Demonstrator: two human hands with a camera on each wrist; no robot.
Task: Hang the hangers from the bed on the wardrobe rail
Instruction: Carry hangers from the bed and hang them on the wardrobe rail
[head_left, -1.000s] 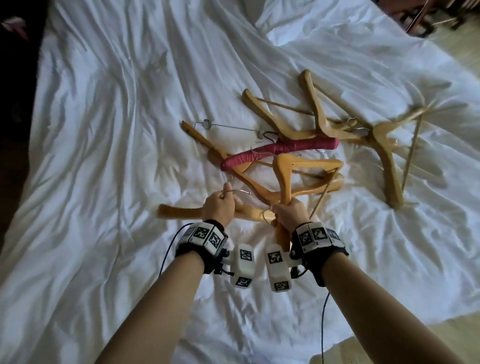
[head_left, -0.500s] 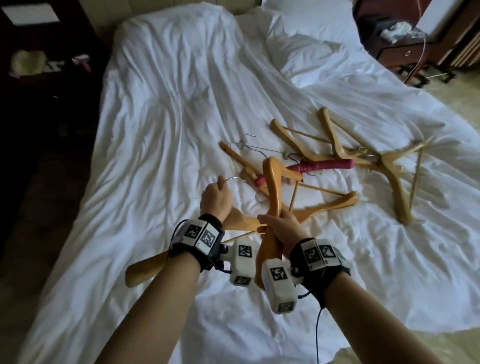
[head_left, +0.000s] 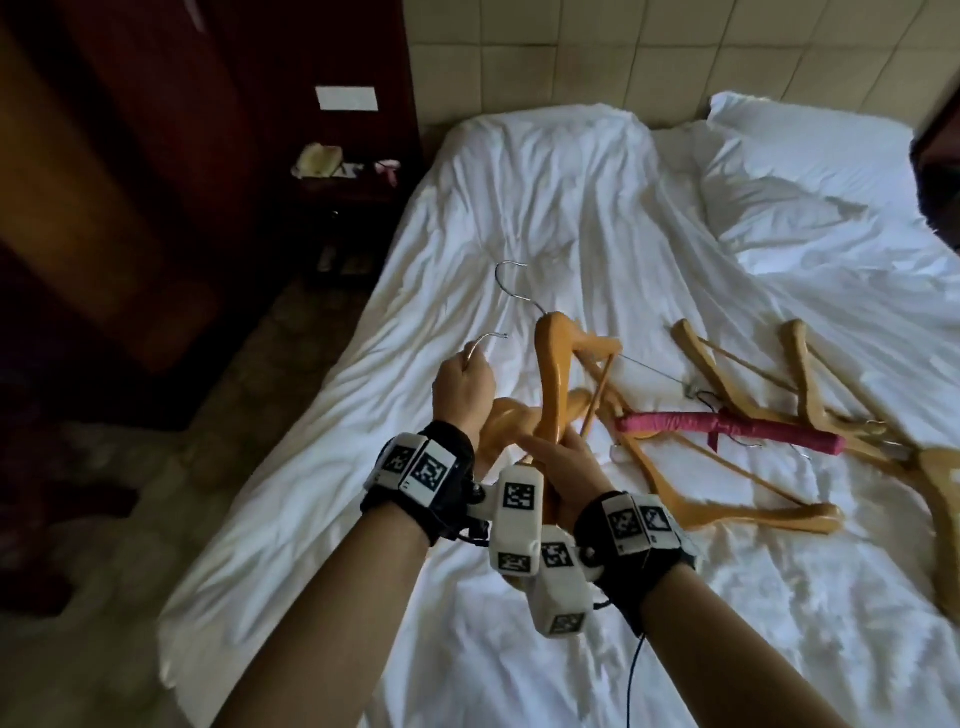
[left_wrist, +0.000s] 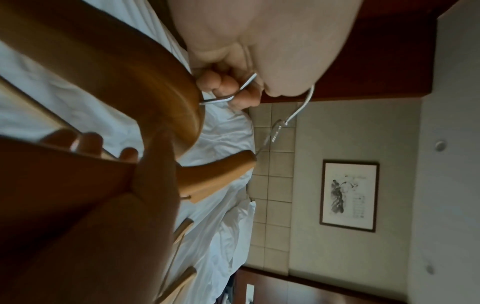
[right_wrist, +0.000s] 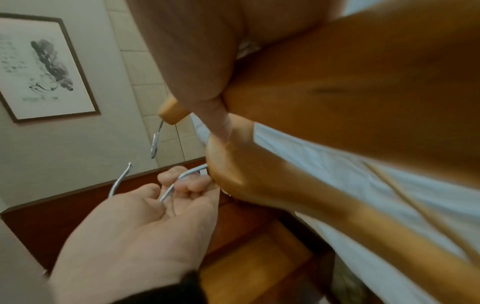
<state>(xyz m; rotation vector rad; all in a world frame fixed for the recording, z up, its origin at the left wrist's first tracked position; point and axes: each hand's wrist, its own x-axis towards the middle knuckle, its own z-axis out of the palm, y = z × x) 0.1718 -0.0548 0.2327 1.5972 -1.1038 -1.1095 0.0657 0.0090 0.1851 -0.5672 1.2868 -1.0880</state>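
Observation:
My left hand (head_left: 462, 382) grips the metal hook (head_left: 480, 345) of a wooden hanger (head_left: 501, 423) that hangs below it; the left wrist view shows the fingers (left_wrist: 228, 86) curled round the wire. My right hand (head_left: 563, 467) holds a second wooden hanger (head_left: 553, 374) by one arm, upright, its hook (head_left: 511, 280) pointing up. In the right wrist view the thumb (right_wrist: 217, 117) presses on the wood (right_wrist: 337, 92). Both hangers are lifted above the white bed (head_left: 519, 218). A pink padded hanger (head_left: 727, 428) and several wooden hangers (head_left: 727, 493) lie on the sheet to the right.
Dark wooden furniture (head_left: 130, 182) stands at the left, with a nightstand (head_left: 343, 176) holding small items beside the bed. A pillow (head_left: 810, 171) lies at the bed's head against a tiled wall (head_left: 571, 52). A strip of floor (head_left: 156, 467) runs left of the bed.
Both hands have lifted their hangers off the sheet and drawn them toward me and left. My head has come up, bringing the wall and the furniture into view.

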